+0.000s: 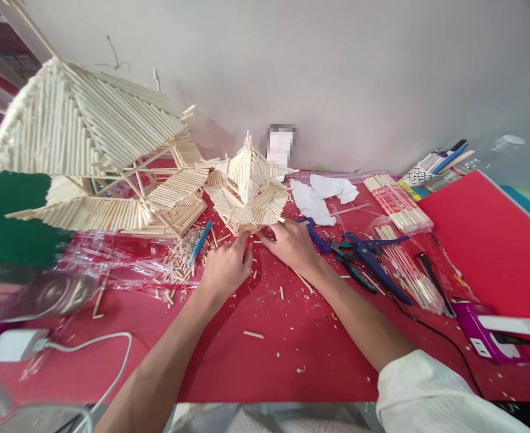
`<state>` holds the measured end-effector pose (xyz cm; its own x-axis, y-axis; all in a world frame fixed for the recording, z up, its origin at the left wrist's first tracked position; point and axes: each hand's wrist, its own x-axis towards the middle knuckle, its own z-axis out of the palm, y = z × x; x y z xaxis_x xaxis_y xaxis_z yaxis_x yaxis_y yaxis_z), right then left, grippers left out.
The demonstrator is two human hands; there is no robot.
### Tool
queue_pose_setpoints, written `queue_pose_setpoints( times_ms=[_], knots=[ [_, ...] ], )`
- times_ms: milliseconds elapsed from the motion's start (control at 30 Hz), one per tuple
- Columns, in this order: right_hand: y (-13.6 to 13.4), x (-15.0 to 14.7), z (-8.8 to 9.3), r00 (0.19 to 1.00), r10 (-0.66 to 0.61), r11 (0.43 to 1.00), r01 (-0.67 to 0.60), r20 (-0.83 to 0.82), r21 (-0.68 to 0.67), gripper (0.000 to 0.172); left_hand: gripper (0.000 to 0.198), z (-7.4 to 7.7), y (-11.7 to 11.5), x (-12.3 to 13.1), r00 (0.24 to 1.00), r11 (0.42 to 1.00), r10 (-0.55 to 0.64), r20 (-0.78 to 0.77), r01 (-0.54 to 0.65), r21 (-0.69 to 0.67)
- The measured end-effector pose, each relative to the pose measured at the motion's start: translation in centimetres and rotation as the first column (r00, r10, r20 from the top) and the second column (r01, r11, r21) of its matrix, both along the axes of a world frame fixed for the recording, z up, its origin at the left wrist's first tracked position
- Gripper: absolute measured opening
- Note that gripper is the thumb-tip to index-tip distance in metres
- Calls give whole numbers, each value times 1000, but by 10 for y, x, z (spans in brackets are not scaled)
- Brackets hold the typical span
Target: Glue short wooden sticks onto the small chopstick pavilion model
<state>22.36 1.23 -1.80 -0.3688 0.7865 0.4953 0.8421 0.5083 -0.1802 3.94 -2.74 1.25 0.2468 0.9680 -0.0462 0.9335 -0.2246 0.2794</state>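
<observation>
The small stick model (249,192) stands at the middle of the worktop (265,367), toward the wall. It is built of pale wooden sticks laid side by side, with a pointed upper roof ending in a short upright tip and a wider lower roof flaring out beneath it into upturned corners. Both hands meet its lower front edge: the left hand (228,264) and the right hand (292,240) have their thumbs and fingers drawn narrow there, their tips close together. Whether either pinches a loose piece I cannot tell.

Just left of it stands one large stick model (106,132), making two models in all, with a broad sloping roof over open posts. Between that and the left hand lies one blue pen-like tool (200,243) on a heap of cut stick ends (181,267), too many to count.

To the right are torn white paper (316,198), one pair of green-handled pliers (355,267), one dark-blue cutter (379,267) and one black knife (436,282). Two clear packs hold bundled sticks: the upper pack (397,201) and the lower pack (411,273). Behind them, one scale-patterned cup (420,172) holds several pens, near one clear bottle (485,159) with a white cap.
</observation>
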Motion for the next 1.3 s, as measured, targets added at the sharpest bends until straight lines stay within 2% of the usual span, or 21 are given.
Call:
queue_pose_setpoints(
  times_ms=[267,1167,1300],
  knots=[
    [1,1,-1,1000,2,1000,-2,-2,9,19,55,-4,4,1,1000,999,-25,-16,24,-33],
    [2,-1,-3,998,37,999,-38,-44,-26,19,54,-7,9,3,998,998,-65,-27,64,-11],
    [2,-1,-3,998,45,999,-45,-36,1,18,53,-5,8,2,998,998,-64,-20,64,-5]
  ],
)
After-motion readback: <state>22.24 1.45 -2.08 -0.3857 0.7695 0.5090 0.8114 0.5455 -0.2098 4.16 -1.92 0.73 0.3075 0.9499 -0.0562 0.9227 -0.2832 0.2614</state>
